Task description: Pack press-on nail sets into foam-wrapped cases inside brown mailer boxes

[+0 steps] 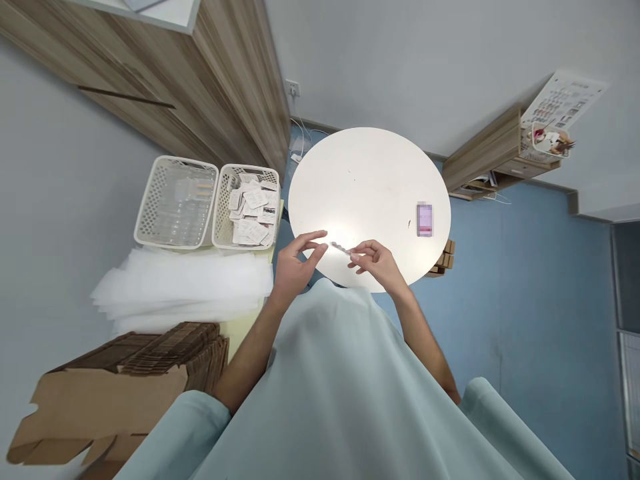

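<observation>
Over the near part of the round white table (370,173), my right hand (375,265) pinches one end of a small, narrow, dark silvery strip with a bumpy outline (340,247). The strip points leftward from the fingertips; its exact kind is too small to make out. Just left of its free end is my left hand (295,265), thumb and forefinger spread with a gap between them and nothing held. Farther right on the tabletop lies a blurred purple, phone-like rectangle (425,220), with a tiny dark mark (409,224) beside it.
To the left stand a basket of clear plastic pieces (183,200) and a basket of white printed cards (255,200). White foam sheets (185,287) and folded brown cardboard boxes (115,400) lie nearer. A wooden cabinet (230,73) rises behind; small brown boxes (445,257) sit beyond the table's right edge.
</observation>
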A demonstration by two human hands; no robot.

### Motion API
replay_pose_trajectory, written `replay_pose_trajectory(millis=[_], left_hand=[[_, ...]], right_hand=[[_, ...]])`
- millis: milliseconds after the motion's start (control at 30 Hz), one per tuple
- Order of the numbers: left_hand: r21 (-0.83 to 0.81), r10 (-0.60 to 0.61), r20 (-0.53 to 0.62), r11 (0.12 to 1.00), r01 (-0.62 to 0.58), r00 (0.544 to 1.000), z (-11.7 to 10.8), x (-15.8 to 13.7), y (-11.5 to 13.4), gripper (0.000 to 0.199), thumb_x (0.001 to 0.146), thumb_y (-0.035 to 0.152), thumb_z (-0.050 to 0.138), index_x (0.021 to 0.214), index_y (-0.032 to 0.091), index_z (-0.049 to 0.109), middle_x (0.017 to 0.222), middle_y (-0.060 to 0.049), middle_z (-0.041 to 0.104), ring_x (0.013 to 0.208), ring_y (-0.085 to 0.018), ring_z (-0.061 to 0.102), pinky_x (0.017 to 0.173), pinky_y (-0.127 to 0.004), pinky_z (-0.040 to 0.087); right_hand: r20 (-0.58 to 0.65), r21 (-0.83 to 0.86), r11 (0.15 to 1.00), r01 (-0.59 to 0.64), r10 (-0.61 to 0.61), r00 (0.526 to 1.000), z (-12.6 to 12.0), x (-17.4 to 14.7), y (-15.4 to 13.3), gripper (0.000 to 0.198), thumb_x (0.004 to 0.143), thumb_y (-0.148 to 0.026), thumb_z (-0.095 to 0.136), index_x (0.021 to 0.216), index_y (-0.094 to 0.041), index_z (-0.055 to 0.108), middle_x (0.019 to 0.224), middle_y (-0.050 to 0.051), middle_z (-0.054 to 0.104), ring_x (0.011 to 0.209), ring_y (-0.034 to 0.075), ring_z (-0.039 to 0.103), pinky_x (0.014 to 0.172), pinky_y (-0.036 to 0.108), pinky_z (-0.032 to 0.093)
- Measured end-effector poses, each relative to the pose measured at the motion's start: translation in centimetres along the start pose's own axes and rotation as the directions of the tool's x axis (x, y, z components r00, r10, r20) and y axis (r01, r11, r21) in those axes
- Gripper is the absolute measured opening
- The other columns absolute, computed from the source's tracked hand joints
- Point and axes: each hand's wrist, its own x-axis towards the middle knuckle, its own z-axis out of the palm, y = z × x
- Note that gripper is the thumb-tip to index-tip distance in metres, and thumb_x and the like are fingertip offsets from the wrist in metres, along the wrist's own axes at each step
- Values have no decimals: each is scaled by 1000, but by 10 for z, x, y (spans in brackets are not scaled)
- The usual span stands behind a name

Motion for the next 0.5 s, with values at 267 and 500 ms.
replay_pose_trajectory(millis=[267, 500], left_hand=[[-133, -242, 118, 957, 256, 963, 0, -2, -7, 68, 81, 67, 87, 127, 18, 77, 98, -10, 83, 94, -27, 78, 95, -43, 60], [-121, -233, 47, 964, 237, 971, 10, -6, -7, 62, 75, 59, 93, 120, 19, 79, 94, -8, 82, 92, -26, 77, 91, -40, 61]], right_hand=[[-14, -399, 839, 371, -410, 912, -5, -10, 4, 62, 83, -57, 91, 136, -33, 68, 126, 6, 76, 100, 25, 78, 92, 45, 65], [106, -590, 641, 490, -540, 835, -11, -4, 16, 63, 96, -54, 81, 151, -33, 57, 138, 9, 73, 119, 29, 75, 98, 48, 65]])
